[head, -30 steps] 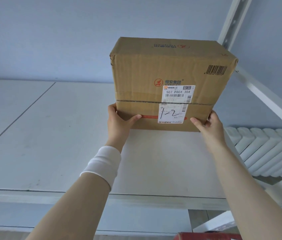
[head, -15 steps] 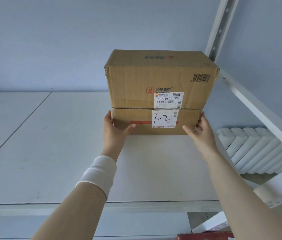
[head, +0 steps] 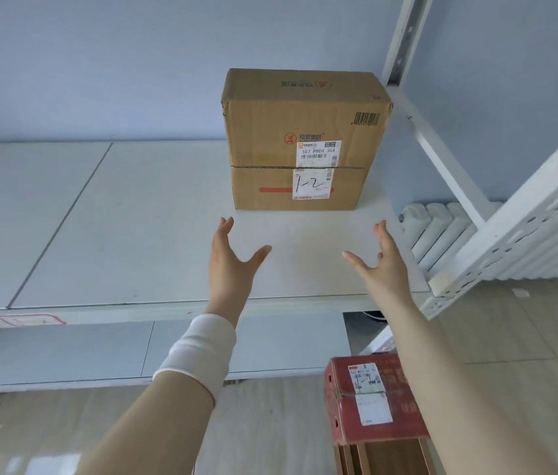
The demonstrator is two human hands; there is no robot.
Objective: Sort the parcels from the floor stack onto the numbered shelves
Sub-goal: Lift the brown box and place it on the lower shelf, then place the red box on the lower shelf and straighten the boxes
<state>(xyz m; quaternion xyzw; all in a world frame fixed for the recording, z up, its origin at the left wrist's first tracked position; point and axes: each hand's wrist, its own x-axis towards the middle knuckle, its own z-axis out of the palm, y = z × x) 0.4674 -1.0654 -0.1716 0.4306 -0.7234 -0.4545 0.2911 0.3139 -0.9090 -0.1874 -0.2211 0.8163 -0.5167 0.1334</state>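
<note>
A brown cardboard parcel [head: 301, 138] stands upright on the white shelf [head: 133, 234], near its back right corner, with a label hand-marked "1-2" facing me. My left hand [head: 233, 258] hovers in front of it, fingers spread and holding nothing. My right hand [head: 380, 258] does the same a little to the right. Both hands are clear of the parcel, a short gap away. A red parcel [head: 373, 399] with a white label sits on top of the floor stack at the lower right, partly behind my right forearm.
White shelf uprights [head: 404, 39] and a slanted brace [head: 442, 159] frame the right end of the shelf. A white radiator [head: 438, 231] stands behind them. A lower shelf [head: 65, 351] lies beneath, and a red-bordered tag [head: 30, 319] marks the front edge.
Both hands have let go of the brown parcel and drawn back toward me. The parcel now rests alone on the shelf. The view has tilted down, revealing the red parcel.
</note>
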